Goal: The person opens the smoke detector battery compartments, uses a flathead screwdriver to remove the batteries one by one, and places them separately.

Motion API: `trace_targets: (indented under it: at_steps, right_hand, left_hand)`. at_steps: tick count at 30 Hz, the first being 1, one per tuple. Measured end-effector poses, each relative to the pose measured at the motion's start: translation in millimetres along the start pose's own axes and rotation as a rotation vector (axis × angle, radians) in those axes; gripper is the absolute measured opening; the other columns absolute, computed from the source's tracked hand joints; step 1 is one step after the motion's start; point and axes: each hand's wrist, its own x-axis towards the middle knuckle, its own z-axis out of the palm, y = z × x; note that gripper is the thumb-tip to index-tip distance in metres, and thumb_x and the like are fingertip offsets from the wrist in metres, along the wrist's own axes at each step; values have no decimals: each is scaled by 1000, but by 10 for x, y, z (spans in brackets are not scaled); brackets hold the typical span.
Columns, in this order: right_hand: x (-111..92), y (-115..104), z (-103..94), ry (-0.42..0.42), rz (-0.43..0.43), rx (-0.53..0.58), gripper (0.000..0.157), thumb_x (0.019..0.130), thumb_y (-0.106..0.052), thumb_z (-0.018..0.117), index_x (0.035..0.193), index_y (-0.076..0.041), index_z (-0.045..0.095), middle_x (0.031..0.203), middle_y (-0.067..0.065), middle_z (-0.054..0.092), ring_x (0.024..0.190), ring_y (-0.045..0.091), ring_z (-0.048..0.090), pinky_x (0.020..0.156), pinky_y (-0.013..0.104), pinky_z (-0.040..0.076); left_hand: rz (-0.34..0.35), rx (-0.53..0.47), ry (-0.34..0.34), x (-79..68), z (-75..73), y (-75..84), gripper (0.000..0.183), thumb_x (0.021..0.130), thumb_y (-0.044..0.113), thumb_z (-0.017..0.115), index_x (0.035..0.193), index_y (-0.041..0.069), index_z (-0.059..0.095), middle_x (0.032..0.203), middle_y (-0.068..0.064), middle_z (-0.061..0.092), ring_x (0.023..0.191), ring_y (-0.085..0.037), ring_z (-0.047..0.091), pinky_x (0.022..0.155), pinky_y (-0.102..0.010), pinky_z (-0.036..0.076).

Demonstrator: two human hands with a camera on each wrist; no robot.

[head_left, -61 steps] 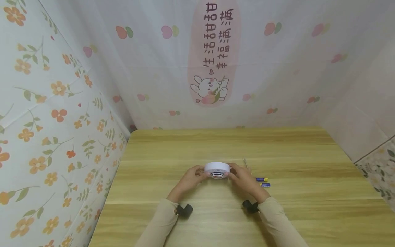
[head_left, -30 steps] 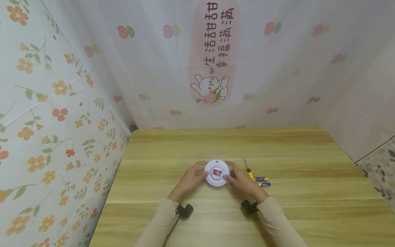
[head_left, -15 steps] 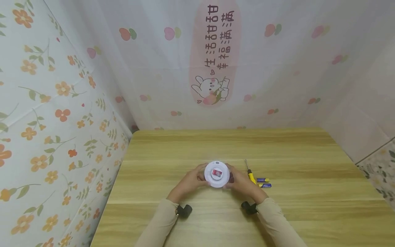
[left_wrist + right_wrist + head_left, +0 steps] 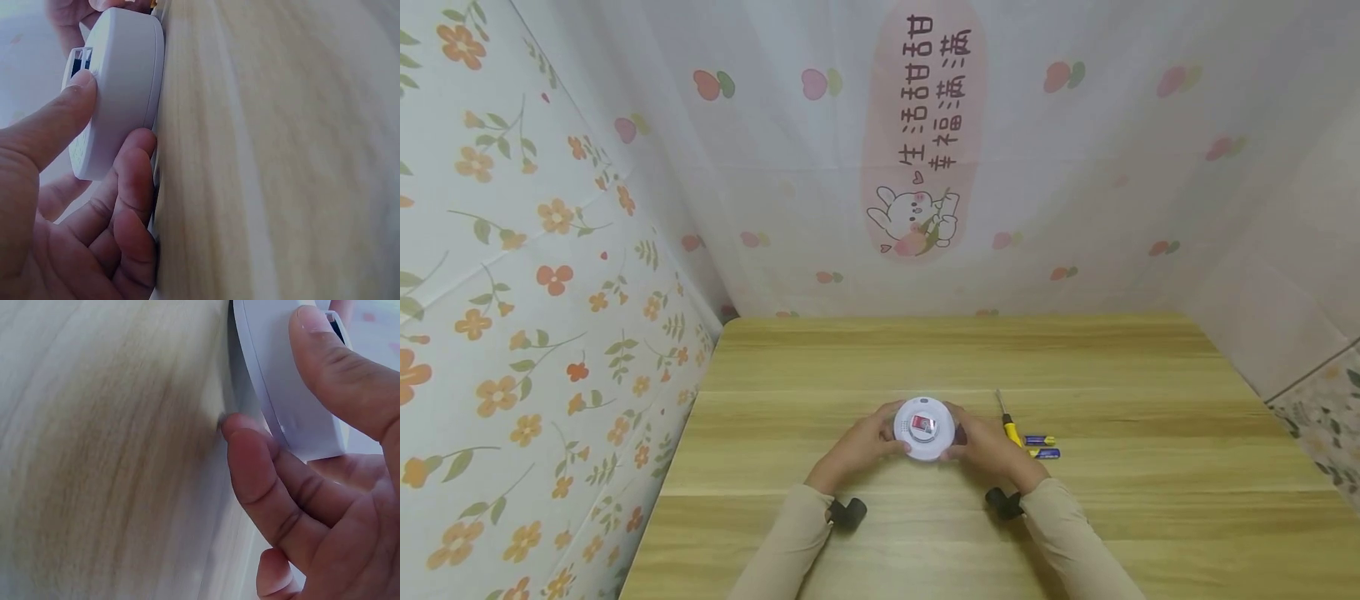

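Observation:
A round white smoke detector (image 4: 925, 442) with a red label at its centre lies between both hands, face up in the head view. My left hand (image 4: 863, 445) holds its left side. In the left wrist view, the thumb (image 4: 65, 115) presses by the raised vent of the smoke detector (image 4: 128, 81), with fingers curled at its lower edge. My right hand (image 4: 997, 452) grips the opposite side. The right wrist view shows that thumb (image 4: 325, 356) on the side wall of the smoke detector (image 4: 265, 356) and the fingertips at its bottom edge, close over the table.
To the right of the right hand lie a yellow-handled screwdriver (image 4: 1011, 429) and two blue and yellow batteries, an upper battery (image 4: 1040, 440) and a lower battery (image 4: 1046, 454). The wooden table (image 4: 820, 358) meets a printed curtain (image 4: 760, 167) at the back and a floral cloth on the left.
The smoke detector has tipped from standing with its vented side towards me to lying face up. Both thumbs have slid to its near edge, and it has since come slightly nearer.

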Motion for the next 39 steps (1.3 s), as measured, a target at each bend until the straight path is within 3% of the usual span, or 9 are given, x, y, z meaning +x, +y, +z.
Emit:
trace_targets:
  at_steps: [3, 6, 9, 13, 22, 25, 29, 35, 39]
  right_hand:
    - [9, -4, -2, -1, 11, -37, 83, 78, -26, 79, 144, 3, 37, 134, 21, 57, 120, 31, 57, 103, 50, 44]
    - [11, -13, -4, 0, 28, -56, 82, 78, -27, 79, 144, 2, 39, 124, 18, 63, 106, 23, 60, 98, 46, 49]
    - [9, -24, -11, -12, 41, -52, 81, 80, -25, 78, 144, 3, 38, 101, 9, 67, 87, 15, 57, 82, 35, 52]
    - [8, -33, -9, -36, 48, -25, 78, 82, -21, 76, 144, 6, 35, 87, 3, 62, 79, 11, 53, 73, 28, 48]
    - [26, 12, 23, -33, 41, -20, 73, 85, -17, 73, 143, 8, 36, 109, 15, 66, 89, 16, 56, 87, 41, 51]
    - [32, 16, 26, -35, 37, -7, 71, 86, -16, 72, 142, 9, 37, 114, 16, 65, 89, 15, 56, 89, 40, 52]
    - [45, 26, 25, -43, 40, 4, 70, 87, -15, 71, 142, 9, 37, 108, 13, 66, 86, 14, 55, 84, 35, 53]
    - [58, 45, 17, -48, 52, -1, 70, 87, -15, 71, 143, 8, 37, 84, 2, 60, 75, 12, 51, 67, 22, 45]
    - [63, 50, 6, -44, 75, 4, 70, 86, -15, 71, 144, 6, 38, 78, 0, 55, 71, 12, 48, 61, 20, 41]
  left_hand:
    - [-5, 5, 2, 2, -2, 2, 73, 86, 25, 73, 149, 21, 36, 77, 3, 61, 73, -7, 54, 76, -26, 45]
    - [-7, 13, 13, 2, 1, 1, 73, 85, 26, 74, 148, 22, 37, 81, -1, 63, 76, -10, 55, 80, -30, 45]
    - [-10, 33, 35, 8, 15, -13, 73, 84, 30, 74, 147, 23, 39, 102, -7, 68, 93, -15, 60, 91, -40, 47]
    - [-21, 51, 50, 12, 31, -28, 72, 83, 33, 74, 147, 23, 40, 128, -8, 63, 116, -22, 58, 102, -50, 42]
    - [-30, 117, 38, 33, 31, -19, 70, 87, 35, 71, 147, 19, 40, 99, -2, 65, 93, -14, 54, 93, -41, 46]
    - [-37, 140, 33, 36, 27, -16, 70, 87, 37, 70, 147, 19, 40, 106, -3, 66, 96, -14, 54, 95, -42, 46]
    - [-44, 156, 29, 51, 26, -12, 71, 87, 39, 69, 148, 16, 40, 118, -5, 66, 103, -16, 56, 99, -44, 46]
    - [-47, 173, 32, 66, 36, -11, 72, 87, 40, 69, 148, 14, 39, 118, -7, 66, 104, -17, 57, 99, -44, 46]
    - [-55, 164, 32, 63, 31, 14, 72, 88, 39, 69, 148, 14, 39, 125, -8, 64, 110, -18, 57, 101, -45, 45]
